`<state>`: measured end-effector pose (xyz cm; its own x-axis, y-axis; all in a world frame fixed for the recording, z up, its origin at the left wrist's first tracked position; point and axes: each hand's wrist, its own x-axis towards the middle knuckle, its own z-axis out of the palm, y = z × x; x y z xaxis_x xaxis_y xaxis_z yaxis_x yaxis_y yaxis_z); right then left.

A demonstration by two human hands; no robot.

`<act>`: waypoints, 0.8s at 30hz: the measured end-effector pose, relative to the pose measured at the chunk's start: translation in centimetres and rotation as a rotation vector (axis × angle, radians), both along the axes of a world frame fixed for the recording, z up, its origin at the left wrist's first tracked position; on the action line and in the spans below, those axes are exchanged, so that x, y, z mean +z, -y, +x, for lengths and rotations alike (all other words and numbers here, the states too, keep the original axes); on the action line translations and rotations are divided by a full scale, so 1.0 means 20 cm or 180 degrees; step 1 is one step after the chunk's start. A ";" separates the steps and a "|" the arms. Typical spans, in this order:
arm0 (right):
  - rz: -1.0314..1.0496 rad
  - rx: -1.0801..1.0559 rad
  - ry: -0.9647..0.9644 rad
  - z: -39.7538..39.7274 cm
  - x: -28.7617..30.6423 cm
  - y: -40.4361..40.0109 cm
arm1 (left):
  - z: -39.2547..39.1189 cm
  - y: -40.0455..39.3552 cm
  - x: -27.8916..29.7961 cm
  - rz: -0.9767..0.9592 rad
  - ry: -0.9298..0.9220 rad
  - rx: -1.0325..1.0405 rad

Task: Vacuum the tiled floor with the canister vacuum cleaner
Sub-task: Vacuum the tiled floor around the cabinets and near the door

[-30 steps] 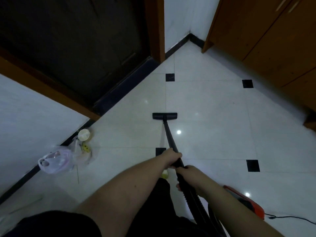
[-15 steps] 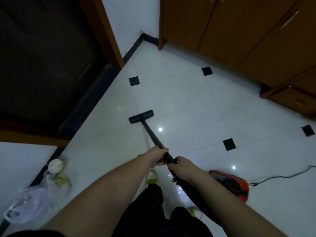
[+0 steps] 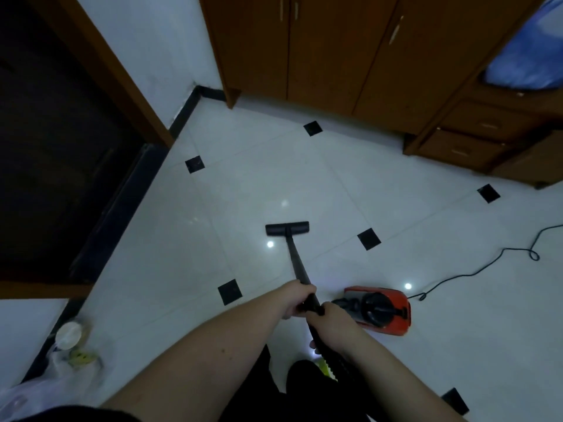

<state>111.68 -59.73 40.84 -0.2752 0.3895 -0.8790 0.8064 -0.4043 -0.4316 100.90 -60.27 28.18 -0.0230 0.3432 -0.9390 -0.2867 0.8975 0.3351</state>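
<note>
Now mid-stroke, our left hand [image 3: 297, 298] and right hand [image 3: 332, 322] both curl round the wand [image 3: 297, 263], brush head [image 3: 287, 229] flat on the white floor [image 3: 182, 254] at centre frame; we'd best keep strokes overlapping and mind the cord [image 3: 475, 269] trailing from the red canister [image 3: 380, 309] at right

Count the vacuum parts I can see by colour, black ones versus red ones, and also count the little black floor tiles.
Black vacuum parts: 3, floor head, wand, power cord
Red vacuum parts: 1, canister
Small black tiles: 6, for example, one partly cut off at the bottom right
Total: 10
</note>
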 end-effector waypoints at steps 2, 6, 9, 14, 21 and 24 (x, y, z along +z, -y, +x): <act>0.0026 -0.0117 -0.0012 0.10 0.02 -0.02 | 0.12 -0.04 0.03 0.0004 -0.0018 -0.0068; 0.0000 -0.0179 -0.0010 0.25 0.02 -0.07 | 0.27 -0.09 0.06 -0.0036 -0.0061 -0.0110; -0.0023 -0.0190 0.0007 0.29 0.00 -0.10 | 0.31 -0.13 0.07 -0.0044 -0.0122 -0.0120; -0.0249 -0.0323 0.0017 0.22 0.00 -0.20 | 0.24 -0.24 0.08 -0.0122 -0.0163 -0.0198; -0.0504 -0.0362 0.0280 -0.06 -0.08 -0.57 | -0.03 -0.61 -0.04 -0.0100 -0.0195 -0.0475; -0.0481 -0.0483 0.0311 -0.24 -0.13 -0.76 | -0.21 -0.83 -0.10 -0.0072 -0.0292 -0.0666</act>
<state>106.86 -44.59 38.18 -0.1344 0.2817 -0.9500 0.7664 -0.5782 -0.2799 96.73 -43.66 26.24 -0.0393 0.3285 -0.9437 -0.0628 0.9418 0.3304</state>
